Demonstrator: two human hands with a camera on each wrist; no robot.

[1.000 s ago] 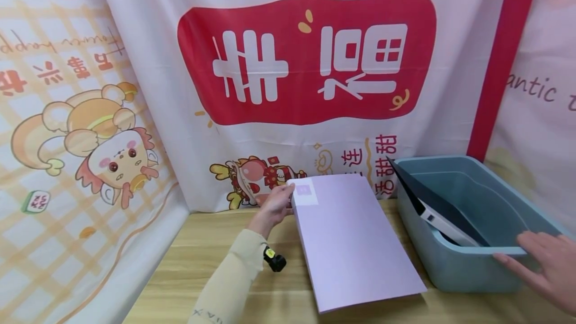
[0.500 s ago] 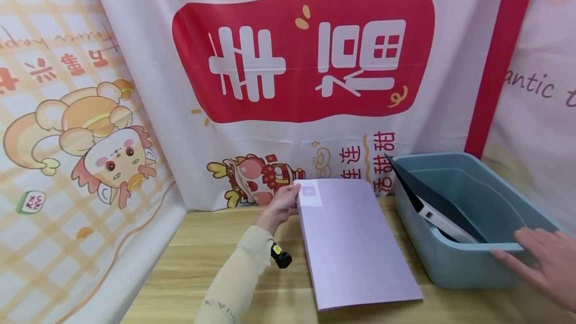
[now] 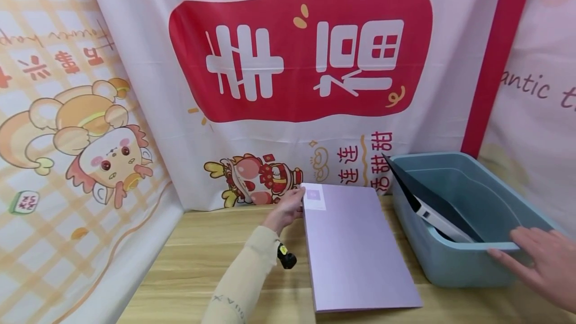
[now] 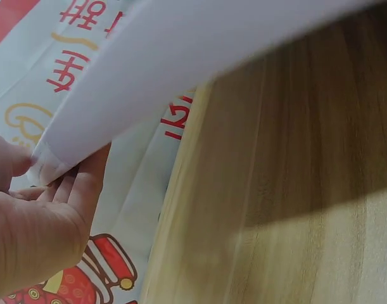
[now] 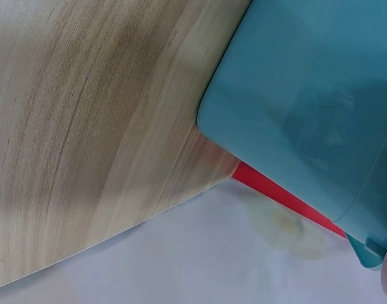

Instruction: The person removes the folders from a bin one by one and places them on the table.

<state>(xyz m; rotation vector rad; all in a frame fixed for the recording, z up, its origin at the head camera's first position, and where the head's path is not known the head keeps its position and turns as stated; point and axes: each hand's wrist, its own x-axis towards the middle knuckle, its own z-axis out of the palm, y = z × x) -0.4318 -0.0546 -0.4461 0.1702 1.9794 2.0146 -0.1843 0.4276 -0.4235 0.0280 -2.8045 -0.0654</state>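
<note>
A lilac file folder [image 3: 360, 254] with a pale label at its upper left corner leans slightly over the wooden table. My left hand [image 3: 288, 209] pinches that corner; in the left wrist view the thumb lies on top and the fingers [image 4: 85, 183] underneath. At the right, a blue-grey plastic bin [image 3: 468, 269] holds a dark folder [image 3: 405, 184] with a white spine, tilted against its left wall. My right hand [image 3: 542, 264] grips the bin's near rim, thumb outside. The right wrist view shows the bin's outer wall [image 5: 294, 107] and only a sliver of that hand.
A printed white cloth [image 3: 292, 139] hangs behind the table, and another covers the left side [image 3: 90, 239]. The wooden tabletop [image 3: 202, 254] shows left of the folder. A small black camera [image 3: 286, 256] is worn at my left wrist.
My left hand has brought the lilac folder's upper edge slightly lower and to the right. The right hand stays at the bin's rim, and the head view has shifted a little.
</note>
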